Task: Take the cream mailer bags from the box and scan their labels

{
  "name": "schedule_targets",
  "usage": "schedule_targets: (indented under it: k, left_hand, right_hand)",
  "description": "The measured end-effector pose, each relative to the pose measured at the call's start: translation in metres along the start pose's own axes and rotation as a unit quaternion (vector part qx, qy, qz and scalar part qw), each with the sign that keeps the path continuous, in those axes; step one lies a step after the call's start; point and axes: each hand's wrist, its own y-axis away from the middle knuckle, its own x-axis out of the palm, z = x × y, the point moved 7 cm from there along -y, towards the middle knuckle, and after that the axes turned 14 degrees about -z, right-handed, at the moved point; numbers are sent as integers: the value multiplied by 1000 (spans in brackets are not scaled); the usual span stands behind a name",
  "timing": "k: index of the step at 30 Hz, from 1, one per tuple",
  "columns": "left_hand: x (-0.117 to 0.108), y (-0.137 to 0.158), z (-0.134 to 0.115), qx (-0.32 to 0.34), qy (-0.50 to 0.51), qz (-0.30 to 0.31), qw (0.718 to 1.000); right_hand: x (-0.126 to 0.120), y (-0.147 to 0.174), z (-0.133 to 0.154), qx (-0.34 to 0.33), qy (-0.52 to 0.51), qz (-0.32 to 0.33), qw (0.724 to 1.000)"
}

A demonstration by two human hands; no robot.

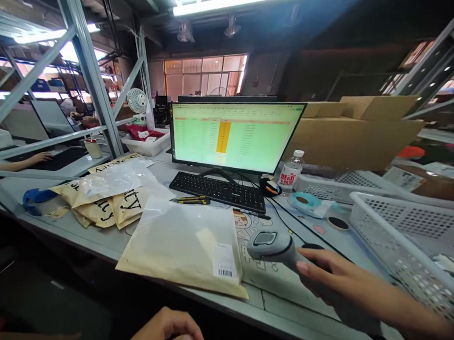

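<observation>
My right hand (pixel 323 274) is wrapped around the handle of a grey barcode scanner (pixel 272 244), whose head points left over the desk. Just left of the scanner lies a flat, frosted plastic bag (pixel 182 243) with cream-coloured contents. A white barcode label (pixel 224 260) is on its lower right part. Below the desk's front edge is my left hand (pixel 167 330), partly cut off by the frame. Its fingers are loosely bent, with a gap between thumb and forefinger and nothing visible in them.
Behind the bag are a keyboard (pixel 218 190), a yellow utility knife (pixel 191 200) and a monitor (pixel 198 138). Packed bags (pixel 109 200) are heaped left. White baskets (pixel 376 209), a bottle (pixel 290 173) and tape (pixel 304 201) stand right. Another person's hand (pixel 41 158) is far left.
</observation>
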Motion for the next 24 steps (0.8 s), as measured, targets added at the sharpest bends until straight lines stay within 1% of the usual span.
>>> schedule_targets:
  k: [1,2,3,4,5,6,7,8,9,10,12,14,15,17,20,22,24]
  left_hand:
    - [-19,4,-9,13,-17,-24,999]
    - [-44,6,-18,31,-34,-79,996]
    - [-74,7,-27,52,-56,-158,984]
    - [-105,7,-35,67,-86,-249,962]
    - [-133,7,-39,68,-123,-333,932]
    - [-158,6,-40,52,-162,-402,900]
    - [-178,2,-39,27,-201,-449,870]
    - [-192,-4,-35,0,-236,-475,848]
    - [-202,-13,-29,-25,-262,-478,838]
    - [-208,-23,-22,-44,-276,-467,839]
    - [-214,-44,-9,-56,-270,-438,856]
    - [-216,-61,0,-54,-244,-412,876]
    - [-216,-69,2,-54,-232,-400,885]
    - [-212,-82,1,-53,-206,-361,908]
    - [-193,-94,-9,-49,-161,-280,945]
    - [-176,-97,-18,-48,-118,-239,963]
    - [-163,-95,-24,-52,-70,-215,973]
  right_hand:
    - [3,-9,-6,-7,34,-20,999]
    - [3,-18,-14,-6,75,-61,995]
    - [4,-26,-22,1,123,-107,987]
    - [7,-32,-29,10,171,-145,974]
    - [11,-36,-37,25,218,-171,961]
    - [18,-38,-44,42,259,-182,948]
    - [25,-39,-50,57,292,-185,936]
    - [33,-38,-55,67,317,-187,927]
    - [40,-37,-58,70,333,-188,921]
    - [46,-36,-59,66,342,-189,918]
    - [53,-34,-63,50,343,-183,920]
    - [48,-36,-70,33,332,-188,924]
    - [40,-39,-76,21,323,-202,924]
    - [15,-45,-90,-14,304,-256,918]
    - [-25,-54,-117,-69,276,-339,897]
    - [-39,-57,-137,-84,251,-356,896]
    - [-42,-56,-151,-83,219,-352,906]
